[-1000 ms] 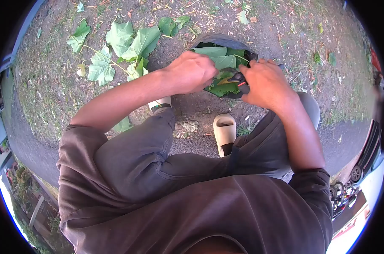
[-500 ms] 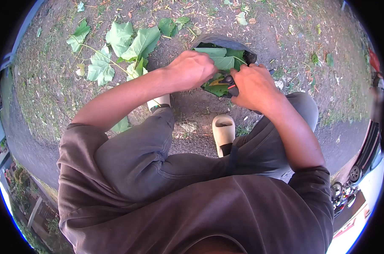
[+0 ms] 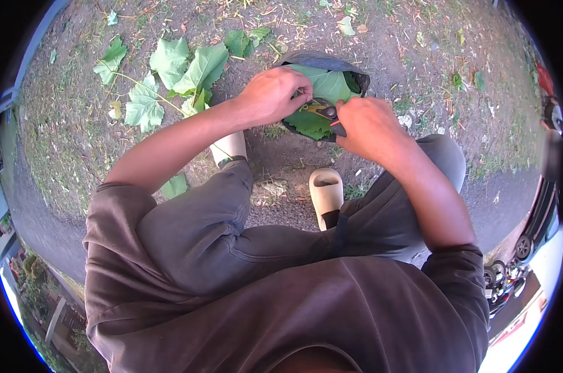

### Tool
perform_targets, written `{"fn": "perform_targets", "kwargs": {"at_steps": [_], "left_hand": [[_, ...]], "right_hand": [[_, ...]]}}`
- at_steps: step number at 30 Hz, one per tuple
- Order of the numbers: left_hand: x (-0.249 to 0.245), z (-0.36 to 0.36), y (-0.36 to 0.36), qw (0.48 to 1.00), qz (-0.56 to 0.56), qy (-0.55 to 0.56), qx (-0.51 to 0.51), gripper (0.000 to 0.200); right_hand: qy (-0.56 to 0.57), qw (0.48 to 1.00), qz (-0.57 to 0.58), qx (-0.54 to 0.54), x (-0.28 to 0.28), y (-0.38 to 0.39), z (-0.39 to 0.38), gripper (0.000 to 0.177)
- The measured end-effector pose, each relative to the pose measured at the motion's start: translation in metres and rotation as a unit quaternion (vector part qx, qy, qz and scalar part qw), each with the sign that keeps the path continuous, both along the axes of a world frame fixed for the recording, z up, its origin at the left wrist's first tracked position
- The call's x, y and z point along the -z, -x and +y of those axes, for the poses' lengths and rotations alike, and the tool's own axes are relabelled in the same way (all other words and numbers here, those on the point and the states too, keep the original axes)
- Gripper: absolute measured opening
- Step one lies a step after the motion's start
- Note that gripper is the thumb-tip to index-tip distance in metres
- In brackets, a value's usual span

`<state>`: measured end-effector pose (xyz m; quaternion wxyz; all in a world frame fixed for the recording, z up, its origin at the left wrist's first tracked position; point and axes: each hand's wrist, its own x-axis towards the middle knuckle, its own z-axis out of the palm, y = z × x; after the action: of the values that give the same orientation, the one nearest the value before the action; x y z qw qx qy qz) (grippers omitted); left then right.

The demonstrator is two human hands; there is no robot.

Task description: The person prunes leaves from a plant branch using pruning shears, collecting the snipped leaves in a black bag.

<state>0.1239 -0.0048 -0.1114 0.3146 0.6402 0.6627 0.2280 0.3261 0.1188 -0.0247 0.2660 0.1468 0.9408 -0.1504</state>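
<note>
Pruning shears (image 3: 336, 122) are in my right hand (image 3: 370, 126), whose fingers wrap round the dark handles. The short blades point left over a dark bag (image 3: 322, 59) on the ground. Green leaves (image 3: 322, 82) lie in the bag's open mouth. At the bag's left side my left hand (image 3: 277, 94) is closed in a pinch near the blades and a thin stem. Whatever sits between its fingertips is too small to make out.
A cut branch with large leaves (image 3: 201, 69) lies on the ground to the left. Beige slippers (image 3: 327, 194) are on my feet below the bag. A parked car (image 3: 533, 230) and bicycles (image 3: 496, 280) show at the right edge.
My left hand has shifted slightly left, its fingers turned toward the blades. The leaf in the bag's mouth shows more fully. The shears have moved slightly up and left.
</note>
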Motion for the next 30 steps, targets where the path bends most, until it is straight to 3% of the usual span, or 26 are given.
{"fn": "perform_targets", "kwargs": {"at_steps": [7,9,12,16,18,23,25,28,30], "left_hand": [[0.004,-0.001,0.006,1.0,0.007,-0.005,-0.007,0.014],[0.007,-0.002,0.009,1.0,0.023,0.003,0.001,0.014],[0.011,-0.008,0.007,0.997,0.071,-0.019,0.018,0.015],[0.005,-0.013,0.001,0.98,0.172,-0.035,0.091,0.021],[-0.006,-0.013,-0.004,0.98,0.168,-0.044,0.093,0.025],[-0.021,-0.009,-0.015,0.976,0.163,-0.072,0.128,0.036],[-0.021,-0.007,-0.021,0.977,0.127,0.085,0.15,0.039],[-0.002,-0.015,-0.03,0.978,0.115,0.091,0.151,0.033],[0.009,-0.02,-0.036,0.981,0.105,0.068,0.146,0.03]], "right_hand": [[0.002,1.0,-0.004,-0.016,0.002,0.0,0.004,0.018],[0.027,0.994,-0.099,-0.035,-0.003,0.005,0.012,0.037],[0.04,0.985,-0.166,-0.024,-0.02,0.016,0.023,0.048],[0.027,0.992,-0.122,0.006,-0.034,0.008,0.034,0.063],[0.008,0.994,-0.103,0.037,-0.036,0.004,0.038,0.072],[-0.039,0.997,-0.06,0.02,-0.03,-0.004,0.037,0.072],[-0.041,0.998,-0.054,0.015,-0.029,-0.003,0.035,0.072],[-0.047,0.997,-0.057,0.001,-0.025,-0.005,0.03,0.07],[-0.043,0.998,-0.036,-0.014,-0.02,-0.007,0.026,0.042]]}}
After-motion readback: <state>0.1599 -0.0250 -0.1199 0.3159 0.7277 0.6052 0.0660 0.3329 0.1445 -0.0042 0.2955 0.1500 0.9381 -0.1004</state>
